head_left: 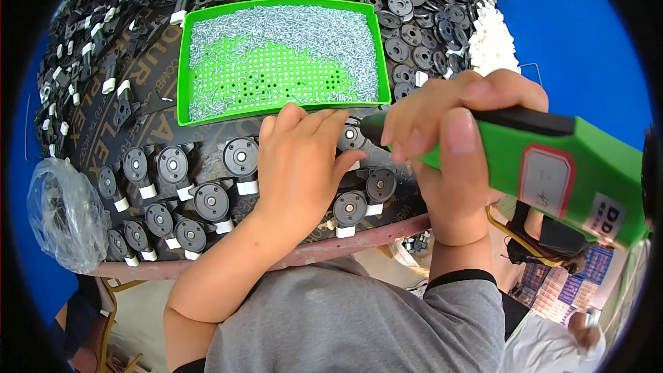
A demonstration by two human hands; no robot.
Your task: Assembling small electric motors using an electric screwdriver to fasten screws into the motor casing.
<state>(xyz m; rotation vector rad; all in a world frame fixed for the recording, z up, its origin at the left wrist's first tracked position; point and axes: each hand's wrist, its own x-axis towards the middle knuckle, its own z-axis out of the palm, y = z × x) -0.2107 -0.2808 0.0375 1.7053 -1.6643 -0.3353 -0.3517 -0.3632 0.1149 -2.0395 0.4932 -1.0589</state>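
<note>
My right hand [459, 135] is wrapped round a green and black electric screwdriver [535, 166]. The tool lies almost level, with its dark nose pointing left at a round black wheel-like part [351, 138]. My left hand [298, 162] reaches over the table, thumb and forefinger closed on that same part and steadying it; its other fingers rest by the tray's front edge. The tip of the bit is hidden at the part. Just below stand two similar black parts with white ends, a nearer assembly [350, 208] and another assembly [380, 185].
Beyond my hands sits a green perforated tray [181, 90] of small silver screws. Several black wheel assemblies [210, 200] stand in rows at left. Loose black discs [399, 48] and white pieces [492, 41] are heaped far right. A clear plastic bag [68, 214] hangs at the left edge.
</note>
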